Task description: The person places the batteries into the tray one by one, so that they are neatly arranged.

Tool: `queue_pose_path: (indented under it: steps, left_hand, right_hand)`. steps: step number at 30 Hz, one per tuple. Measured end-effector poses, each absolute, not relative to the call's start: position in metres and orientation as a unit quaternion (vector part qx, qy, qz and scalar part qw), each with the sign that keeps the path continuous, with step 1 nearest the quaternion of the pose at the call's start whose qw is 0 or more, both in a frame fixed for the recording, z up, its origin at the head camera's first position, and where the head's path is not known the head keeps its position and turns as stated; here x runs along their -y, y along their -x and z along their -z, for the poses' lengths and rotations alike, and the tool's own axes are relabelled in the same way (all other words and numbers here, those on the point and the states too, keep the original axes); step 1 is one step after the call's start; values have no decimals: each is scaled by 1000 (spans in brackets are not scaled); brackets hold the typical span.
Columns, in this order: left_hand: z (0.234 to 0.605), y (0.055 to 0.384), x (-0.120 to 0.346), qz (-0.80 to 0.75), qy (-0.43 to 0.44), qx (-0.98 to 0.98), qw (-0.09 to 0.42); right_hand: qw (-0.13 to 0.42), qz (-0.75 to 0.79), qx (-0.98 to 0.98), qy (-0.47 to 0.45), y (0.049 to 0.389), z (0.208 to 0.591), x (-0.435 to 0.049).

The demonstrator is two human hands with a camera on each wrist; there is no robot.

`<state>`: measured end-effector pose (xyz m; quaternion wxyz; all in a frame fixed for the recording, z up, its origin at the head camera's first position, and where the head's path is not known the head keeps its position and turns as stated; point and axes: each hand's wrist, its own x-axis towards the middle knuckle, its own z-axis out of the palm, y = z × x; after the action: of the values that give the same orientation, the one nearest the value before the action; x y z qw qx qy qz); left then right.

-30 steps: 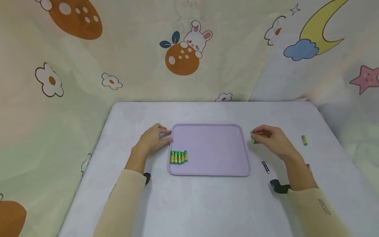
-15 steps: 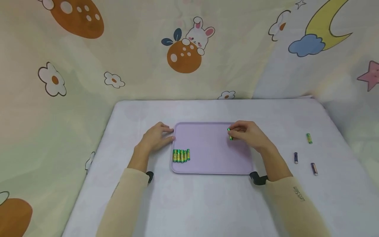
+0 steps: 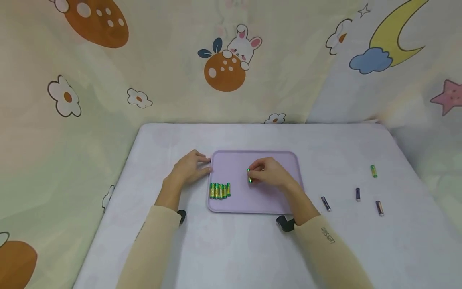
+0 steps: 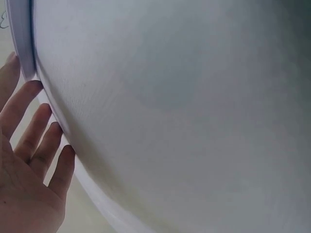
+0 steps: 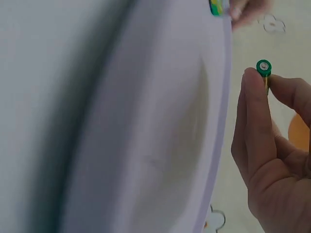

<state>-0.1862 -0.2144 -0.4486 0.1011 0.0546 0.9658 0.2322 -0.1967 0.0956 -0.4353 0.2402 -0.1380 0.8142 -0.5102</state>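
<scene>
Between thumb and fingers, my right hand (image 3: 268,173) pinches a green battery (image 5: 264,68) over the middle of the lilac tray (image 3: 252,206). In the head view that battery tilts slightly and is partly covered by the fingers. Several green-and-yellow batteries (image 3: 221,192) stand side by side in a row at the tray's left edge, toward the front. My left hand (image 3: 189,166) rests at the tray's left rim, thumb and fingertips touching it. The left wrist view shows this hand (image 4: 31,170) with its fingers extended and slightly spread, holding nothing.
Right of the tray on the white table (image 3: 223,249) lie three dark batteries, one dark battery (image 3: 326,204) nearest the tray. A green battery (image 3: 373,171) lies farther right and back. A printed cloth (image 3: 166,60) hangs behind the table.
My right hand has carried the green battery leftward from beside the tray to above its middle. The left hand stays at the rim, and the row of batteries is unchanged.
</scene>
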Motion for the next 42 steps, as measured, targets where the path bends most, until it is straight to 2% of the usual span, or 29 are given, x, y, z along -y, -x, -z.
queue_pose_path:
  steps: [13, 42]
  left_hand:
    - [453, 189, 215, -228, -72, -967, 90]
    - [452, 186, 217, -228, -65, -967, 97]
  right_hand:
    - [264, 458, -843, 99, 175, 449, -51]
    - [252, 411, -871, 95, 169, 449, -40]
